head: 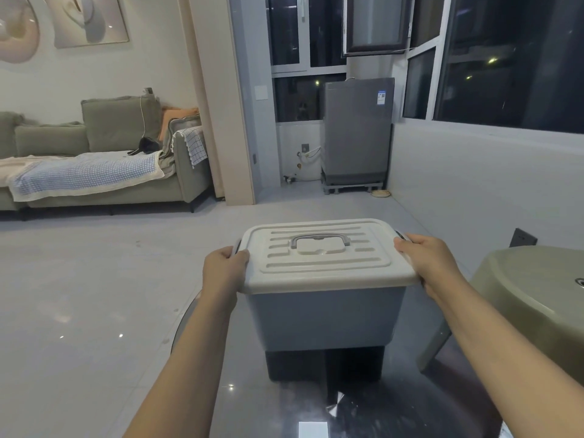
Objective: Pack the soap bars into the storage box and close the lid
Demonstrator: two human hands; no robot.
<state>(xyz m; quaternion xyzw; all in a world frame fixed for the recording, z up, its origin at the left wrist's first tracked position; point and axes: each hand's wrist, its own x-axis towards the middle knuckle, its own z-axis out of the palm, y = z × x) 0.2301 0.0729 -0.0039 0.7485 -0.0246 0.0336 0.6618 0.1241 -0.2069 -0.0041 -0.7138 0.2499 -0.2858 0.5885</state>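
Here: storage box (pixel 325 317) upright, lid (pixel 325 257) on, long axis left-right; left hand (pixel 226 267), right hand (pixel 426 257) fingers clamping lid ends.

You are getting a single view, from the wide-angle camera you are wearing on your head. It is looking forward and slightly down, along both of your forearms, toward the grey plastic storage box with the off-white ribbed lid (pixel 325 314), which is sitting close, low in the centre of the frame. The glossy dark glass tabletop (pixel 284 406) is filling the bottom edge, nearest the lens. Beyond the box the view is facing across the pale tiled floor (pixel 94 279) to the olive-green fabric sofa (pixel 126 128) at far left and the dark night windows (pixel 505 58) at upper right. Straight lines are bowing toward the frame edges.
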